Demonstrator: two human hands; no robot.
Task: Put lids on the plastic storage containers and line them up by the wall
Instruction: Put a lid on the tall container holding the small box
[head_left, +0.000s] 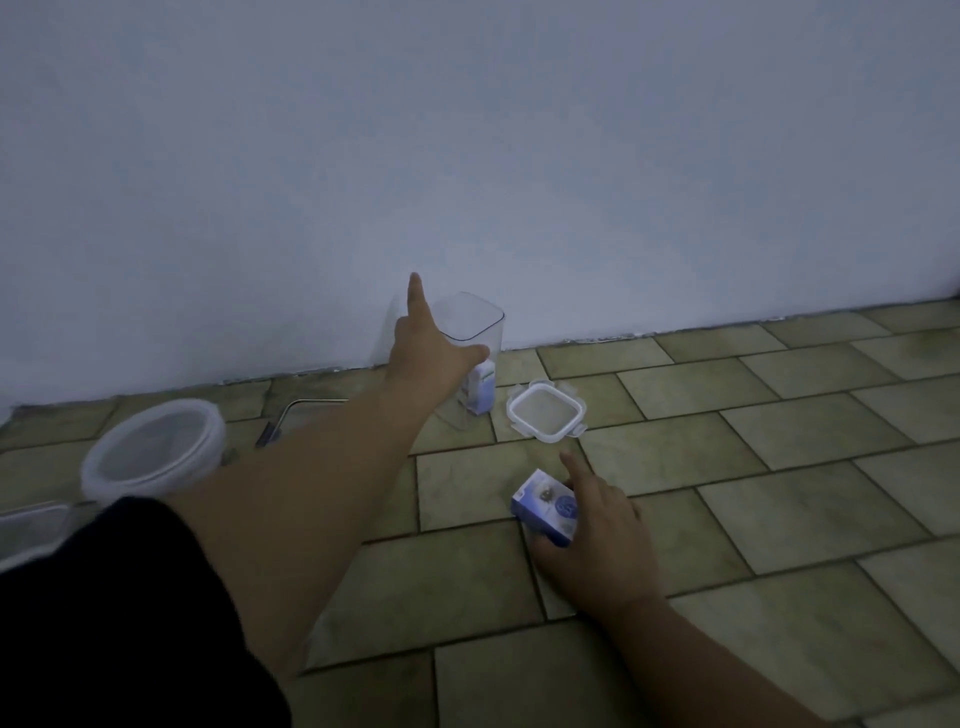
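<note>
A: Nearest first. Right hand (597, 525)?

B: Low over the floor tiles (779, 493), fingers curled round a small blue-and-white box (545, 506), index finger sticking forward. Box is gripped, not resting free, as far as I can tell.

A: Left side, near?

B: Round container (150, 449) with its white lid on, blurred. At the frame edge below it, a clear corner of something, can't tell what. A thin metal rod (296, 413) lies past it on the floor.

A: Further out?

B: 1 square clip lid (546, 415) flat on the tiles, all 4 flaps out, just beside the tall clear container (475, 332). That container stands upright, open-topped, close to the wall (467, 156), something white and blue inside it.

A: Left hand (431, 348)?

B: On the container's near upper side, thumb across the front, index finger pointing up, other fingers hidden behind. Loose hold, not a full wrap.

A: Step in hand?

B: My read: lidding the tall one. Steady it with the left, drop the box or set it down, pick up the lid by an edge, seat it square, then press the 4 flaps down. Flaps must stay out while seating or it won't sit flat.
</note>
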